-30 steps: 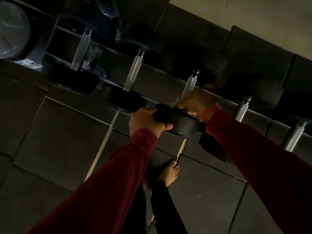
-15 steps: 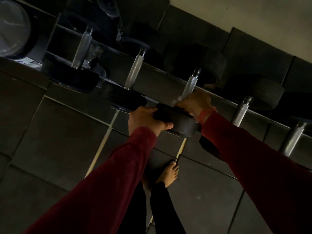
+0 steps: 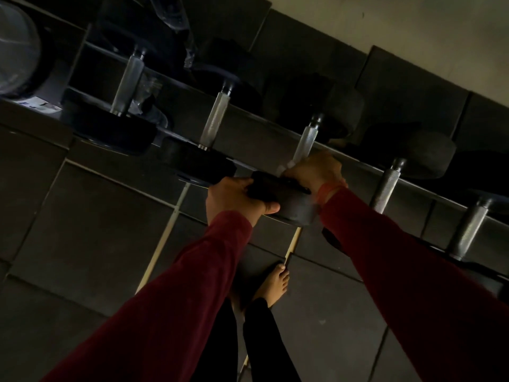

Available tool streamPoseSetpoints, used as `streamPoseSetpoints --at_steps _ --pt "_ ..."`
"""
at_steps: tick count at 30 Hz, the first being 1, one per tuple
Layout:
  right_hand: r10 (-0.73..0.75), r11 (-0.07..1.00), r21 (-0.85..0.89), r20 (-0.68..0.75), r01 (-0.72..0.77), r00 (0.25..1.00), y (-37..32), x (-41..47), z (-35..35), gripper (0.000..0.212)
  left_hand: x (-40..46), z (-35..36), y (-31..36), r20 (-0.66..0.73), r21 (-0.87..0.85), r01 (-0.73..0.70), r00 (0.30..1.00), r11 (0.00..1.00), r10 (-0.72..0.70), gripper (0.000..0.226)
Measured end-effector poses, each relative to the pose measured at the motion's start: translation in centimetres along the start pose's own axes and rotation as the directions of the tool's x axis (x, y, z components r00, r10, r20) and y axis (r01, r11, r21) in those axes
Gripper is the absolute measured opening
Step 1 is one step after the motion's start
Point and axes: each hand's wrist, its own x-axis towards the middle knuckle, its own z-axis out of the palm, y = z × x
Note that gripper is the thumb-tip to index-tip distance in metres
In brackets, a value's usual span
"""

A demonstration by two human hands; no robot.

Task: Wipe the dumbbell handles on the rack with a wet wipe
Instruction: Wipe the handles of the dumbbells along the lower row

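Observation:
Several black dumbbells with knurled steel handles lie side by side on a dark rack point(image 3: 256, 111). My left hand point(image 3: 237, 198) grips the near black head point(image 3: 292, 205) of the middle dumbbell. My right hand point(image 3: 312, 169) is wrapped round the lower end of that dumbbell's handle point(image 3: 307, 140), with a bit of white wet wipe point(image 3: 286, 166) showing at its fingers. The upper part of the handle is bare. Other handles stand at the left point(image 3: 128, 82), left of centre point(image 3: 214, 118) and at the right point(image 3: 385, 187).
Dark rubber floor tiles point(image 3: 91, 216) with pale seams lie below the rack. My bare foot point(image 3: 272, 285) stands close under the middle dumbbell. A large clear bottle point(image 3: 16, 48) sits at the far left. A pale wall point(image 3: 413, 28) runs behind the rack.
My right hand has slid slightly up and down on the handle's lower end with the wipe. My left hand keeps its grip on the dumbbell head.

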Motion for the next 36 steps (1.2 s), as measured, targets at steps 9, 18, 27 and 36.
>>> streamPoseSetpoints --at_steps 9,18,27,36 --pt "-0.150 0.947 -0.296 -0.058 0.127 0.987 -1.4 0.2 1.3 0.052 0.4 0.1 -0.6 -0.015 0.046 -0.037 0.999 0.998 0.038 0.063" --pt "-0.105 0.991 -0.066 0.182 0.119 0.978 3.4 1.7 -1.2 0.027 0.9 0.6 -1.4 -0.020 0.033 -0.063 0.998 0.997 0.064 0.073" --pt "-0.183 0.977 -0.079 0.177 0.199 0.967 3.3 1.6 -1.8 0.028 1.2 0.8 -1.7 -0.016 0.010 -0.059 0.998 0.998 0.059 0.072" --pt "-0.221 0.964 -0.132 0.089 0.231 0.971 3.4 1.5 -1.7 0.010 1.3 1.0 -1.9 -0.016 0.031 -0.076 0.997 0.997 0.077 0.077"
